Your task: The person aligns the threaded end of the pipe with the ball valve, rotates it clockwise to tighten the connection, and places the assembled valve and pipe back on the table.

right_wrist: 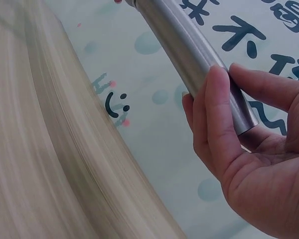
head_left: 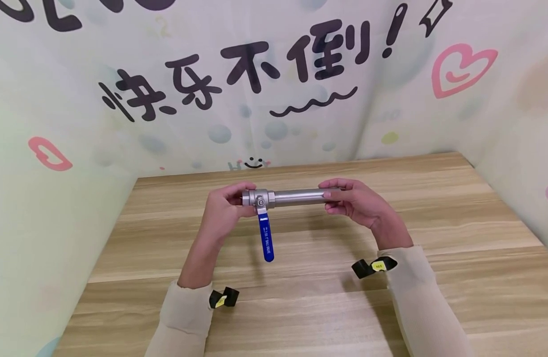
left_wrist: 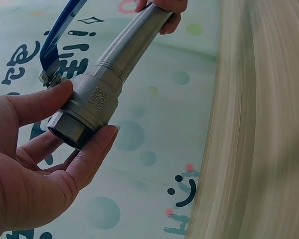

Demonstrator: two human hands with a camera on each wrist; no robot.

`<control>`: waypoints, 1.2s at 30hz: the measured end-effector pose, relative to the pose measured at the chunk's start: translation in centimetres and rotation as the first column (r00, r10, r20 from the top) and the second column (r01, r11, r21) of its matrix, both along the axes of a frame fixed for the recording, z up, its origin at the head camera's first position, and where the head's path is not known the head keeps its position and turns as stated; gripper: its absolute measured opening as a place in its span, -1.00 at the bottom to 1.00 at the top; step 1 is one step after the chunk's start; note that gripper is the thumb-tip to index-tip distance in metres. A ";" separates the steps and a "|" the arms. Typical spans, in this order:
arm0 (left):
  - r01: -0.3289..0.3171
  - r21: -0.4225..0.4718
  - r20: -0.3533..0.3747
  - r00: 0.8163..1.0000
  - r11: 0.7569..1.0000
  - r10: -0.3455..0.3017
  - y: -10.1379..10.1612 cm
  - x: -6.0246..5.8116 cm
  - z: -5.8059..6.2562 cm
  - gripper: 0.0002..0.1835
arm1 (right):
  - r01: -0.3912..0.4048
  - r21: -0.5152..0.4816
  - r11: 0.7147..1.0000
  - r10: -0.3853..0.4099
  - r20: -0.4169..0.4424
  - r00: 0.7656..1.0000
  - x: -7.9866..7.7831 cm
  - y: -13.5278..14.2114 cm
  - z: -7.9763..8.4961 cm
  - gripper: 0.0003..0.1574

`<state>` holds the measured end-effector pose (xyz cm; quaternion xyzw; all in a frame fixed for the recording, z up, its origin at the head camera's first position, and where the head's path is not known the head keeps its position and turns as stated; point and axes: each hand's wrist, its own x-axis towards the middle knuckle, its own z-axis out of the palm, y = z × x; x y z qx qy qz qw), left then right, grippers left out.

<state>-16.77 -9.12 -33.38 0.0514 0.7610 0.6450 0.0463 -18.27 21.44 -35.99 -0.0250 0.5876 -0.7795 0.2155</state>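
Observation:
A steel ball valve [head_left: 261, 198] with a blue lever handle [head_left: 266, 238] is joined at its right side to a straight metal pipe [head_left: 299, 197]. My left hand [head_left: 223, 210] grips the valve body around its open hex end, thumb and fingers on opposite sides. In the left wrist view, raised lettering shows on the valve body [left_wrist: 92, 99]. My right hand [head_left: 356, 201] holds the far end of the pipe, fingers curled round it; the pipe's end [right_wrist: 246, 122] shows between them in the right wrist view. Valve and pipe lie roughly level above the table, the lever pointing toward me.
Below the hands is a wood-grain table [head_left: 301, 307]. A pale printed cloth [head_left: 274, 134] with black characters and hearts hangs along its back and sides. Black straps [head_left: 224, 297] with yellow labels sit at both sleeve cuffs.

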 end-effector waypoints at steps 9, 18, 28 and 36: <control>0.006 0.008 -0.002 1.000 1.000 -0.006 0.2 0.0 -0.2 -0.49 | 0.005 0.037 0.999 -0.005 -0.007 1.000 0.1 0.0 0.1 -0.79; 0.008 -0.007 -0.006 1.000 1.000 -0.008 0.1 0.0 -0.2 -0.50 | 0.035 0.091 0.995 -0.035 0.002 0.999 0.0 0.0 0.2 -0.86; 0.016 0.010 -0.001 1.000 1.000 -0.016 0.3 0.0 -0.1 -0.48 | 0.035 0.103 0.994 -0.035 0.007 0.999 0.1 0.0 0.1 -0.87; 0.006 0.019 0.008 1.000 1.000 -0.006 0.2 0.0 0.0 -0.48 | 0.021 0.066 0.998 -0.021 0.005 1.000 0.1 0.0 0.3 -0.85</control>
